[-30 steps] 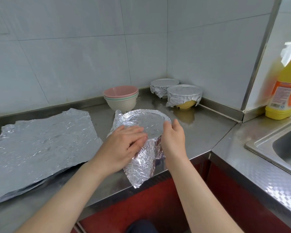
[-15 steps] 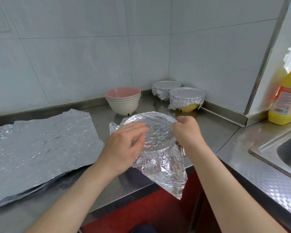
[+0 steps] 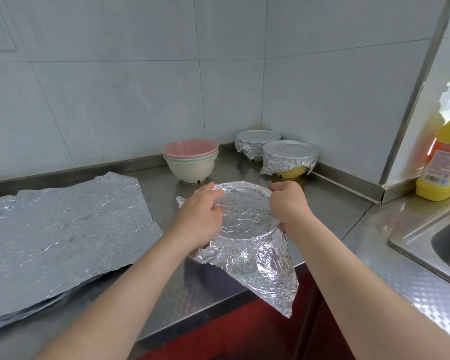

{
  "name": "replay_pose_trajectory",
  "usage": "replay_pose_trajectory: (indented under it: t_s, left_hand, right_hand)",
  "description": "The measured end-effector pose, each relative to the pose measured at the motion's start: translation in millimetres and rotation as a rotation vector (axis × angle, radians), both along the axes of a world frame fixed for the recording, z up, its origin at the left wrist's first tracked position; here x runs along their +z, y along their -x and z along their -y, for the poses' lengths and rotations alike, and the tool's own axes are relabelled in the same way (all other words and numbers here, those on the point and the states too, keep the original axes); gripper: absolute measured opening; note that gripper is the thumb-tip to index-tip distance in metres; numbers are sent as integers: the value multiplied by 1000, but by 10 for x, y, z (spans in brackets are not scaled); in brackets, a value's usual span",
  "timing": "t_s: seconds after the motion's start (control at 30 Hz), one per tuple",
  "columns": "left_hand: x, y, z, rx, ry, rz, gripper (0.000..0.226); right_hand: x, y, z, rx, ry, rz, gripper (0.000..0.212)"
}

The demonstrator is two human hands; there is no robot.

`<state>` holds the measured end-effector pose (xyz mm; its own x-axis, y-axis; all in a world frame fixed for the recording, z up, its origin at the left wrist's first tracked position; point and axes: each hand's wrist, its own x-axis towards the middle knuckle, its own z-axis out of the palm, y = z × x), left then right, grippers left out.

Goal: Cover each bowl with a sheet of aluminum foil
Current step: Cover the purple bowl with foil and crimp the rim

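No legible text found. The yellow plastic bottle [image 3: 435, 189] at the right edge carries an orange label [image 3: 446, 159] with a pale printed panel and a barcode; all print is too blurred to read.

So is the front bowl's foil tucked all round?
Not yet: the foil spans the top, but its near corner sticks out loose.

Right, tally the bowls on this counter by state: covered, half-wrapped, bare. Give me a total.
Covered bowls in the corner: 2
Half-wrapped bowl, gripped by the left hand and right hand: 1
Bare bowls in one stack, pink on green on cream: 3
Total: 6
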<state>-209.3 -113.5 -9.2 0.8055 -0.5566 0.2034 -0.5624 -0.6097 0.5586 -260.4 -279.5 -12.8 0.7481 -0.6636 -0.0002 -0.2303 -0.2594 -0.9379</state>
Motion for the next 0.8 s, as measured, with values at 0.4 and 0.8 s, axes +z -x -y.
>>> replay_pose_trajectory:
  t_s: [0.4,0.8]
  left_hand:
    - [256,-304,50,85,-48,60,21]
    - [-35,-404,160,119,108,66,54]
  right_hand:
    - [210,-216,88,229,496,-113,33]
    - [136,-333,66,226,713,-192,47]
